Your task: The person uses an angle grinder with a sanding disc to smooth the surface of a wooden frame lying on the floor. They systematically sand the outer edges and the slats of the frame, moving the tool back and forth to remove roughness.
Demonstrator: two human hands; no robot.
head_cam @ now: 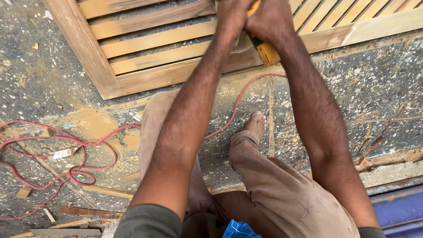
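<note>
Your left hand (231, 15) and right hand (271, 17) both clasp the yellow power tool (266, 52) at the top edge, over the slatted wooden frame (150, 42), its body slanting down-right toward you.

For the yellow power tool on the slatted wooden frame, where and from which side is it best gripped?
Judging by the pose, the yellow power tool is best gripped on its upper body from above, near side. It presses down on the slatted wooden frame, its red cord trails toward the person, and the left hand and right hand already clasp it there. Its top is cut off.
</note>
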